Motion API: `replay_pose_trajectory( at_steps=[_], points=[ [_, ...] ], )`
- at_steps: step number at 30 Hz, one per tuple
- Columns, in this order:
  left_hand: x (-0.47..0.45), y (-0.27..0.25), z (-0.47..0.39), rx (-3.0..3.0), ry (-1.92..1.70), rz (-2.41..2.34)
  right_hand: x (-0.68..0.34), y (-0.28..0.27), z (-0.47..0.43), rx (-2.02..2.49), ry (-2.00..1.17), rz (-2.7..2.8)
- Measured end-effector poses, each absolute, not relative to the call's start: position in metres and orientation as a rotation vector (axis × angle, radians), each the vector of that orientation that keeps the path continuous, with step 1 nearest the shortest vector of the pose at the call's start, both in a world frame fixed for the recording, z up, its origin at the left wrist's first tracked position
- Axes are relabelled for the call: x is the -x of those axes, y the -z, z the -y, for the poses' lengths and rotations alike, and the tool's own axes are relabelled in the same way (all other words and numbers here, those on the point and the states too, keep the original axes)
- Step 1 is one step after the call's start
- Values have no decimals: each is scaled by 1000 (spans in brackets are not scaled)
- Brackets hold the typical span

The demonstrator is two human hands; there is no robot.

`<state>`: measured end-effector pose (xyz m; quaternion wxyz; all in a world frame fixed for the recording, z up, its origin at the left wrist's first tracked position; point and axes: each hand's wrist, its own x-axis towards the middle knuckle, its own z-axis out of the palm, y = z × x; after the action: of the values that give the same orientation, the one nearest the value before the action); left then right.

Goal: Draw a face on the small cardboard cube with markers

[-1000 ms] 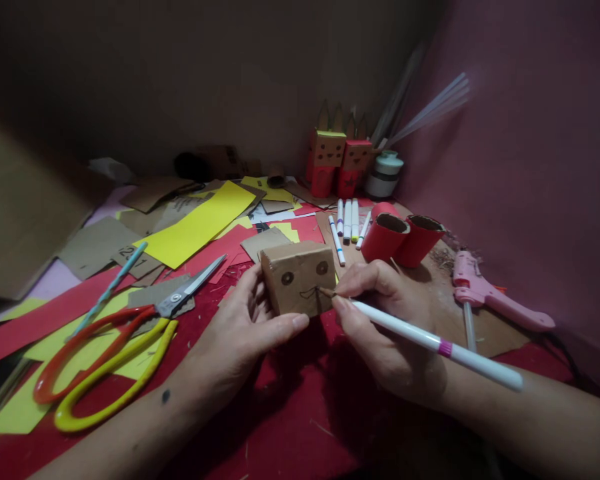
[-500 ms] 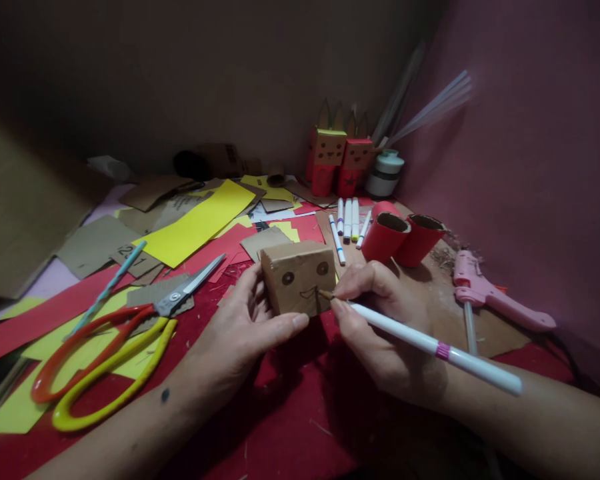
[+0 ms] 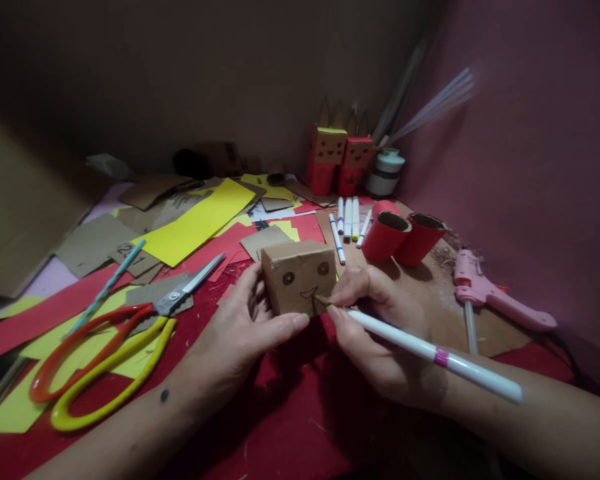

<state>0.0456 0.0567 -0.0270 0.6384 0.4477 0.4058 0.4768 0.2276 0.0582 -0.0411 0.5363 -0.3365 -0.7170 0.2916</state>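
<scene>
In the middle of the head view, my left hand (image 3: 240,333) grips a small brown cardboard box (image 3: 293,290) from its left side and underneath, thumb along the lower front edge. Two dark round eyes and a partly drawn mouth outline show on its front face. My right hand (image 3: 380,327) pinches a white marker (image 3: 425,350) with a purple band near its tip. The brown tip touches the box's face at the lower part of the mouth line. The fingers behind the box are hidden.
Scissors (image 3: 167,307) with red and yellow handles lie left, among paper and cardboard scraps (image 3: 195,227). Several markers (image 3: 348,220) and two red-wrapped tubes (image 3: 387,237) stand or lie behind my right hand. A pink glue gun (image 3: 500,303) rests right; two box-headed figures (image 3: 330,160) stand behind.
The marker tip has moved slightly down and left along the face, and the mouth line has grown. My left hand and the box have hardly moved.
</scene>
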Motion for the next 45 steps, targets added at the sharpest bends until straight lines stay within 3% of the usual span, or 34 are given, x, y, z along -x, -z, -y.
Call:
replay_pose_trajectory(
  at_steps=[45],
  points=[
    [-46,26,-56,-1024,-1075,-937,-229,26,-60,889,-586,1709]
  ],
)
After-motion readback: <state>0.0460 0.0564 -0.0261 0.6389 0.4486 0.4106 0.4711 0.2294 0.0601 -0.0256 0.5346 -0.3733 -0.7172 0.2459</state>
